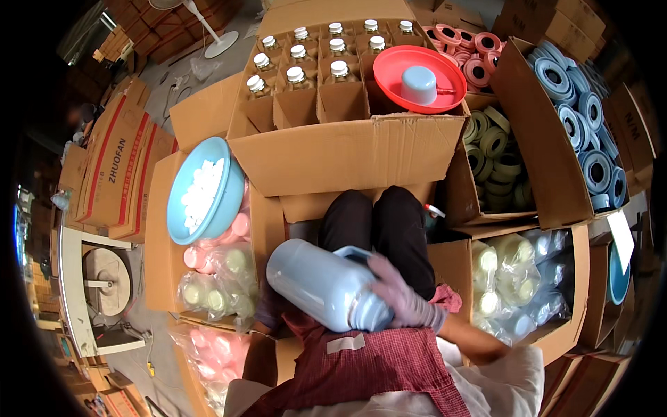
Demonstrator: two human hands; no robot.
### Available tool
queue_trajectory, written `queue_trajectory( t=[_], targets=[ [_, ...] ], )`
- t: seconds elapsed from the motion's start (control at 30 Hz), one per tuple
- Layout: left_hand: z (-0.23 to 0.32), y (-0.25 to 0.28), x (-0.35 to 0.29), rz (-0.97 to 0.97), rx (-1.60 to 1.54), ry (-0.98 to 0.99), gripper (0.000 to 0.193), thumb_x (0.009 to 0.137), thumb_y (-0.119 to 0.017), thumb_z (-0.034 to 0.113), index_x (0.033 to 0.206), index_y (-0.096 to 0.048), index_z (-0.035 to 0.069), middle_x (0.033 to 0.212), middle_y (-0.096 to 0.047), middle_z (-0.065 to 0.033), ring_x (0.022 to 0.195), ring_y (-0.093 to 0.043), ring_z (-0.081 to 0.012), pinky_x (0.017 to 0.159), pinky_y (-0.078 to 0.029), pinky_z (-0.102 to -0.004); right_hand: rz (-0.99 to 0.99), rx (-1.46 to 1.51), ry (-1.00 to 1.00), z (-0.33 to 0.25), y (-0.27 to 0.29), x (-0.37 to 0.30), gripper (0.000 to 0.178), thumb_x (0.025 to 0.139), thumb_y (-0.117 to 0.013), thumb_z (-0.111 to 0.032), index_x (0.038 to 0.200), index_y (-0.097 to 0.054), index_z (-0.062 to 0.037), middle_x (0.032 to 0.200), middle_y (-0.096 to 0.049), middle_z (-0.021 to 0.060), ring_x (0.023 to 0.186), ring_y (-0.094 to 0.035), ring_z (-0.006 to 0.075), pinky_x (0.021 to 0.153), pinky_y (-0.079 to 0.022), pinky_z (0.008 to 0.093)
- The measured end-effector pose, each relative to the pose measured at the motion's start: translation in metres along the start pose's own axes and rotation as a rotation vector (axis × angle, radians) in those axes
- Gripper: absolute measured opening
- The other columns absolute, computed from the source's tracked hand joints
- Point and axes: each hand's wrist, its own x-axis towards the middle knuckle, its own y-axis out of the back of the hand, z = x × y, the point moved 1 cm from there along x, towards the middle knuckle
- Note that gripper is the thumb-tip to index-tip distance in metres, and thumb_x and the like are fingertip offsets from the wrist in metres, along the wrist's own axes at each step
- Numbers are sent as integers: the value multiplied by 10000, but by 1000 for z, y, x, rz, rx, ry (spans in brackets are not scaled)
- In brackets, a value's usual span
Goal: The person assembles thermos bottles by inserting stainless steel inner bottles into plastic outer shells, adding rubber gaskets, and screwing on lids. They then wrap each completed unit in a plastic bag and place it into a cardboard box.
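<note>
A light blue thermos flask (319,285) lies tilted across my lap. Its wide base points to the upper left and its neck end to the lower right. On its upper side a blue handle (353,253) sticks out toward my knees. My right hand (403,295), in a pale thin glove, is closed over the neck end, fingers near the handle; slight blur softens the fingertips. My left hand cannot be seen; the flask and a dark sleeve cover the place beside its base.
Ahead stands a divided carton (340,156) of glass bottles with white caps, a red basin (389,66) on its corner. At left, a blue bowl (233,187) holds small white pieces. Right-hand cartons hold green rings (495,141), blue rings (595,169) and bagged cups (514,267).
</note>
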Motion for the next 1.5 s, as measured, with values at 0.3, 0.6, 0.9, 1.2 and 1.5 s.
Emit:
queue_trajectory(
  t=[0.3, 0.6, 0.9, 1.2, 1.5],
  targets=[
    [45, -14, 57, -305, 115, -258, 637, 874, -719, 253, 1404, -443, 33, 1340, -544, -155, 1243, -526, -286, 1053, -426, -417, -225, 20, 261, -81, 69, 156, 885, 620, -891, -344, 1341, -502, -8, 1324, -528, 204, 1255, -509, 379, 1085, -368, 483],
    [16, -82, 144, -62, -418, 17, 575, 901, -674, 266, 1382, -470, 26, 1286, -569, -144, 1170, -552, -270, 1021, -447, -394, 344, -329, 48, -118, 109, 184, 749, 609, -868, -274, 1257, -576, -34, 1148, -627, 127, 1080, -608, 295, 946, -469, 386],
    [-59, -135, 189, 64, -820, 360, 522, 928, -629, 279, 1360, -496, 18, 1232, -594, -134, 1097, -579, -255, 988, -467, -372, 420, -273, -50, -89, 108, 233, 592, 614, -814, -267, 1124, -640, -21, 1080, -657, 114, 1032, -639, 249, 930, -479, 353],
    [-96, -131, 168, 108, -843, 517, 479, 955, -583, 292, 1337, -523, 11, 1178, -619, -123, 1025, -605, -239, 956, -487, -350, 119, -99, 6, -65, 113, 244, 712, 517, -875, -347, 1118, -668, -26, 1109, -665, 134, 1061, -641, 302, 970, -468, 391],
    [-13, 76, 219, 11, -436, 269, 450, 982, -538, 306, 1315, -549, 3, 1124, -644, -112, 952, -632, -223, 923, -508, -328, 360, 133, -193, -42, 72, 92, 1063, 642, -866, -215, 1488, -278, 47, 1432, -436, 183, 1352, -419, 317, 1128, -311, 396]
  ],
)
